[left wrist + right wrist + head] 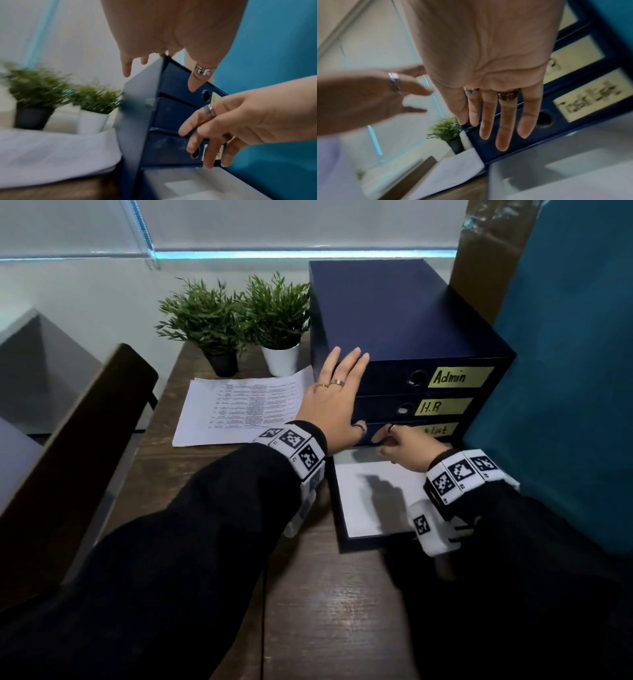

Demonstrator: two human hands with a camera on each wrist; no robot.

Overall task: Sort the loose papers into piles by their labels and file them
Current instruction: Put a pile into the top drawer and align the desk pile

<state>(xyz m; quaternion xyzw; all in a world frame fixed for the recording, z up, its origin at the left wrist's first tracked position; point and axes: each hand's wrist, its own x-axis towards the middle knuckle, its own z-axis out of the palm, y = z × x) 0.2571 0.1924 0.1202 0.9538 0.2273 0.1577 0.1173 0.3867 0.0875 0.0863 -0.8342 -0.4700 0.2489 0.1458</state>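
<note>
Your left hand [330, 402] rests flat, fingers straight, against the navy drawer cabinet [404, 337]. Your right hand [407, 445], fingers extended and holding nothing, reaches toward the third drawer [371, 434], above the pulled-out bottom drawer [342, 529] holding white paper [356, 494].

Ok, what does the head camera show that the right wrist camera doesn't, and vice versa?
Head only: the cabinet's top and the legible Admin label and H.R label. Right wrist only: the third drawer's label uncovered, though blurred, and the right hand from its palm side. Both: the navy drawer fronts, the left hand, the stack of papers, the pulled-out bottom drawer.
</note>
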